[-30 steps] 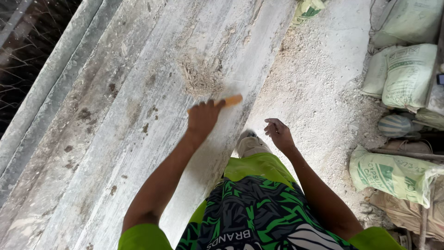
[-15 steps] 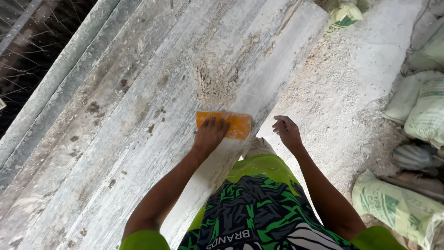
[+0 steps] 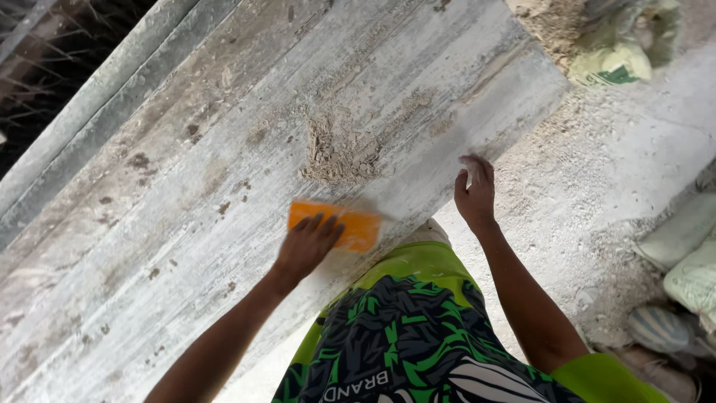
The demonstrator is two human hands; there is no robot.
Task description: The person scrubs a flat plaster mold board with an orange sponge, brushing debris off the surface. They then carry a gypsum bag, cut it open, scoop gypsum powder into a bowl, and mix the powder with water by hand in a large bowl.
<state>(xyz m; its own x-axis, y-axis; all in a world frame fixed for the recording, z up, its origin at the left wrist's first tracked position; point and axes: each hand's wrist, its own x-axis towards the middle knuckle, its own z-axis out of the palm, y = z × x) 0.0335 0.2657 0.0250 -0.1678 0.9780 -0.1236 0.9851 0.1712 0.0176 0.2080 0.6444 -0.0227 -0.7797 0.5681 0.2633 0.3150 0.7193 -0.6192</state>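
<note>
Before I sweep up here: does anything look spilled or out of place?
Yes. A clump of sandy mortar sits loose on the grey slab, just above the orange float under the left hand. More sandy debris lies heaped by the slab's far corner.

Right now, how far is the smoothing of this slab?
Done: most of the slab looks streaked and wiped. In hand: the left hand presses an orange float flat; the right hand rests at the edge. Left: a rough mortar clump just above the float.
</note>
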